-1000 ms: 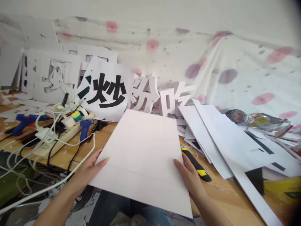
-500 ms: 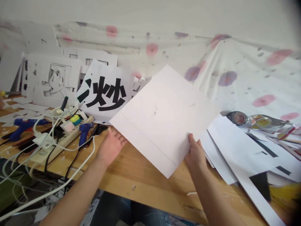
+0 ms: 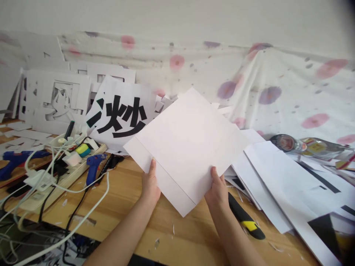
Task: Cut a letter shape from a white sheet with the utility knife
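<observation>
A blank white board (image 3: 188,144), turned cornerwise, is held up above the wooden table. A thin straight line runs near its lower left edge. My left hand (image 3: 150,183) grips that lower left edge, thumb on the front face. On the lower right edge my right hand (image 3: 217,188) pinches the board, thumb also in front; the fingers behind are partly hidden. Behind and left of the board stands a white sheet with a large black character (image 3: 119,116). Beneath my right forearm lies a black and yellow utility knife (image 3: 246,216).
Blue glue guns (image 3: 94,166) and a power strip (image 3: 65,181) with tangled cables lie at the left. Cut-out white boards (image 3: 58,101) lean at the back left. At the right are stacked white sheets (image 3: 280,184) and a clear bottle (image 3: 318,146).
My left hand has moved right and taken hold of the board's lower left edge. The board has moved slightly left and down, and the knife has come into view.
</observation>
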### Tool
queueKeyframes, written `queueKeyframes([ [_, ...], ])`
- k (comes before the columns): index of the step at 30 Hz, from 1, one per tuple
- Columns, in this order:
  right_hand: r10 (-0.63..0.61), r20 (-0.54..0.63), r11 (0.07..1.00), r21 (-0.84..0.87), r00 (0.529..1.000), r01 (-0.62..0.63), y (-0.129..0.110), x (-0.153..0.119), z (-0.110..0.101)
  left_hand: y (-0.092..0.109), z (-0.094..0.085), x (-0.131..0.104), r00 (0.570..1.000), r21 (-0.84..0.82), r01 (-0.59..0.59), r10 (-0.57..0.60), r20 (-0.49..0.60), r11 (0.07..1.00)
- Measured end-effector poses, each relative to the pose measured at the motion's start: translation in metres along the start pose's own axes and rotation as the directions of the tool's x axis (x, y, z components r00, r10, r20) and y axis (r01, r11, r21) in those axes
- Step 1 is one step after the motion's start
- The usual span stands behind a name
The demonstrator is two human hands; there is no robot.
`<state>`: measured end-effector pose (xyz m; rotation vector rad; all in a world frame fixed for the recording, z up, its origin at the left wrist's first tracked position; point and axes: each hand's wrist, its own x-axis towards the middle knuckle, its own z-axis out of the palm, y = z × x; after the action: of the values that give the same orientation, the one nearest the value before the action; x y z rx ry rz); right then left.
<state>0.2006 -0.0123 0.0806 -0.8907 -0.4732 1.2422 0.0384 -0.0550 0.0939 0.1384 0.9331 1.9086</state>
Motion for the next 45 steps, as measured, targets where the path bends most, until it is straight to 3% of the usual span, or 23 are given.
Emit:
queueKeyframes([
  [5,0.041,-0.013,0.999,-0.029,0.999,-0.042,0.01,0.003,-0.002,-0.004,-0.008,0.007,1.0,0.02,0.02,-0.02,-0.017,1.0],
  [11,0.046,-0.031,0.999,-0.017,0.998,-0.046,0.008,-0.001,-0.001,-0.003,-0.011,0.011,0.999,0.007,-0.001,0.001,0.034,1.0],
  [30,0.047,-0.076,0.995,-0.084,0.996,-0.054,0.01,-0.005,-0.005,-0.006,-0.01,0.013,0.996,0.034,0.065,-0.067,0.055,0.997],
  [37,0.104,-0.093,0.994,-0.011,0.99,-0.106,0.01,-0.006,-0.003,-0.007,-0.01,0.015,0.995,0.024,0.084,-0.085,0.045,0.996],
  [45,0.148,-0.093,0.987,-0.048,0.985,-0.153,0.011,-0.009,-0.002,-0.008,-0.015,0.02,0.984,-0.029,0.065,-0.06,0.167,0.997],
])
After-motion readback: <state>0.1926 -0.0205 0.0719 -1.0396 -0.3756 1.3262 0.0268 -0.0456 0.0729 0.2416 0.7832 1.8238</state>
